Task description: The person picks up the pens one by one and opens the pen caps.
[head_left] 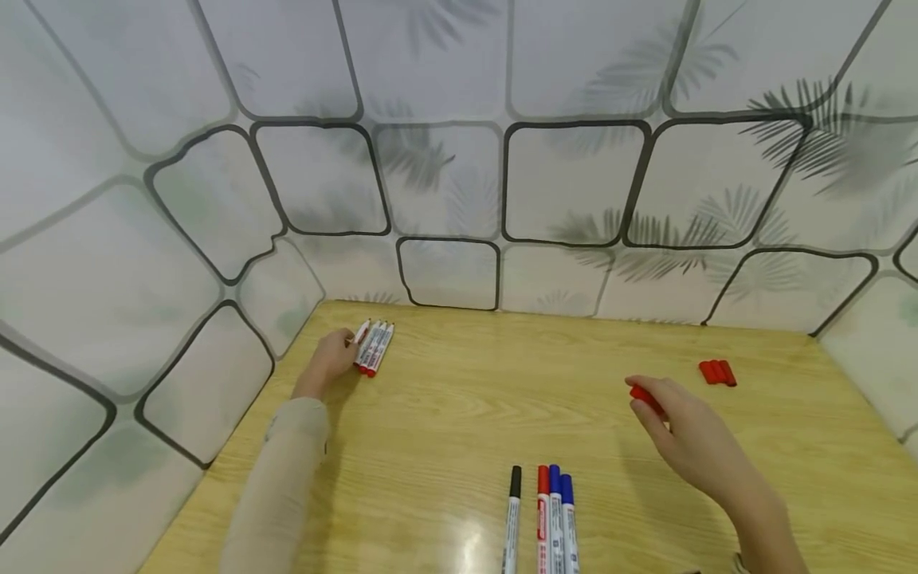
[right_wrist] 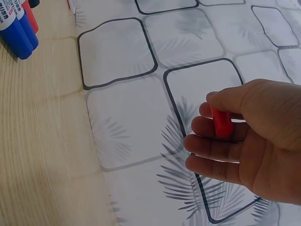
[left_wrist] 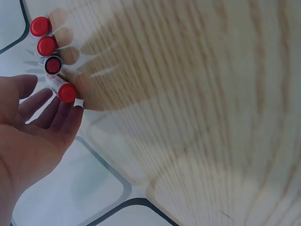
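At the far left, my left hand [head_left: 333, 355] is at the outer side of a row of white markers [head_left: 376, 348] with red ends. In the left wrist view its fingers touch the outermost marker [left_wrist: 61, 89], while the thumb stands apart from it. The marker ends [left_wrist: 46, 45] face that camera, and the far ends look uncapped. Over the right side of the table, my right hand [head_left: 692, 434] pinches a red marker cap [right_wrist: 221, 121] between thumb and forefinger. Its other fingers [right_wrist: 214, 149] are loosely bent. Beyond it, several red caps [head_left: 717, 372] lie side by side.
Near the front of the wooden table [head_left: 459, 414] lie a black-capped marker [head_left: 512, 518], a red-capped marker [head_left: 543, 518] and two blue-capped markers [head_left: 562, 514]. A patterned wall covering [head_left: 452, 175] rises behind the table and along its left and right sides.
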### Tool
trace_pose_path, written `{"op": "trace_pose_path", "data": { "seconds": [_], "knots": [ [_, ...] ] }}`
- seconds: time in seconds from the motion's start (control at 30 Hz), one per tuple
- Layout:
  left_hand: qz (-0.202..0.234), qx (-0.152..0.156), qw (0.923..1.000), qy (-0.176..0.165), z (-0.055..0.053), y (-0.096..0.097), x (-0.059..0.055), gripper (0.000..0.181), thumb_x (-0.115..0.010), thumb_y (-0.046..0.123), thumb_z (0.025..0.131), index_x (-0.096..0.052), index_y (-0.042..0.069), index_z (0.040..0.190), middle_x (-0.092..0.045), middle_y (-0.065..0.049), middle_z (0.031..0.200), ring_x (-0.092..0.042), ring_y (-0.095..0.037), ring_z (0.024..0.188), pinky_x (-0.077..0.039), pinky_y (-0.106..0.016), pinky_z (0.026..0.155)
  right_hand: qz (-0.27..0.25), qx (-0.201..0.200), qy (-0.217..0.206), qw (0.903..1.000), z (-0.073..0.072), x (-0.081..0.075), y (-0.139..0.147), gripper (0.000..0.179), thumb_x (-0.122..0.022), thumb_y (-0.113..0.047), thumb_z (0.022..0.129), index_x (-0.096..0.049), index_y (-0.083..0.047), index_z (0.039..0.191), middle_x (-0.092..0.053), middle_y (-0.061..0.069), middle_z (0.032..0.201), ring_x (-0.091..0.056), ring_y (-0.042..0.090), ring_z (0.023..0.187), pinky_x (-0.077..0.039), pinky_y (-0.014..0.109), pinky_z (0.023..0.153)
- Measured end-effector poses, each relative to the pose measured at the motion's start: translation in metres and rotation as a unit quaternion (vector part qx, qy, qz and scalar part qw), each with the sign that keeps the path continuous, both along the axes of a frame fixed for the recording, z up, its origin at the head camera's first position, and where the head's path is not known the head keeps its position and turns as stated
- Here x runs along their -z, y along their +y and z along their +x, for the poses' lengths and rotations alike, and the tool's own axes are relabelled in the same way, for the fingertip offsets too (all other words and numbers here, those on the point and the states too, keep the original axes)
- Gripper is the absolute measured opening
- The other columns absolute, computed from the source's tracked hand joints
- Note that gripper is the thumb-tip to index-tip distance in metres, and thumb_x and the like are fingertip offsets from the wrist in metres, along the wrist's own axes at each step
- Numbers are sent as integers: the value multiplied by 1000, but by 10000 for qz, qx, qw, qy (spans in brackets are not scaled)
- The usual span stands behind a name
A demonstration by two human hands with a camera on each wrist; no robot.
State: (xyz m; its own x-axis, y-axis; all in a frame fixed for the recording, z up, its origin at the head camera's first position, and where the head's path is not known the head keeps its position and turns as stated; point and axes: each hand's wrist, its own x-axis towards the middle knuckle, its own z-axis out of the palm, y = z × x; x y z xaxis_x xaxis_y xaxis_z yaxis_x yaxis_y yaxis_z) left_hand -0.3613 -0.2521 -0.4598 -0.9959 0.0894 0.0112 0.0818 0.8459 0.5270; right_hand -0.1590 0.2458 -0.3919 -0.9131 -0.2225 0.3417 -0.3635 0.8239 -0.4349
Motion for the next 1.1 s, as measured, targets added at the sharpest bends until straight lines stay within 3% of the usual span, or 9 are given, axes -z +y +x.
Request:
{"op": "trace_pose_path", "data": {
  "seconds": [0.3,0.43,0.6,0.77,0.9,1.1],
  "knots": [
    [42,218,9998,-10,1,-1,7,41,-42,12,101,-53,-12,133,-57,-33,129,-55,-44,119,-43,-54,103,28,-69,-196,9998,-3,2,-1,32,-60,-10,99,-60,-1,129,-66,6,105,-63,20,88,-54,38,71],
    [-138,330,9993,-59,1,-1,9,48,-44,18,103,-43,-8,143,-55,-34,131,-52,-47,122,-37,-58,106,5,-84,-255,9996,-4,3,0,32,-60,-10,99,-59,0,130,-66,9,107,-64,23,90,-54,39,72],
    [-257,375,9984,-328,0,-1,10,62,-42,28,104,-22,-2,155,-40,-38,144,-30,-57,136,-19,-66,113,-1,-80,-259,9996,-4,5,0,33,-60,-11,99,-59,0,130,-66,8,107,-64,22,90,-54,37,73],
    [-199,261,9966,-752,-2,1,9,70,-38,32,105,-7,-3,156,-19,-41,152,-11,-62,140,-13,-66,114,10,-61,-327,9994,-5,6,1,33,-60,-12,100,-59,0,130,-66,7,106,-63,21,90,-54,38,73],
    [-195,169,9955,-909,0,1,8,71,-38,33,106,-4,-4,156,-16,-40,154,-10,-60,141,-13,-64,115,6,-93,-354,9993,-6,6,1,33,-59,-12,100,-59,1,130,-66,9,107,-63,22,90,-54,38,73],
    [-287,217,9956,-862,1,2,8,69,-38,32,106,-7,-5,156,-18,-40,153,-14,-58,141,-17,-63,115,27,-140,-87,9999,-6,7,1,32,-62,-7,97,-61,2,127,-67,10,105,-64,23,88,-54,38,72]
  ]
}}
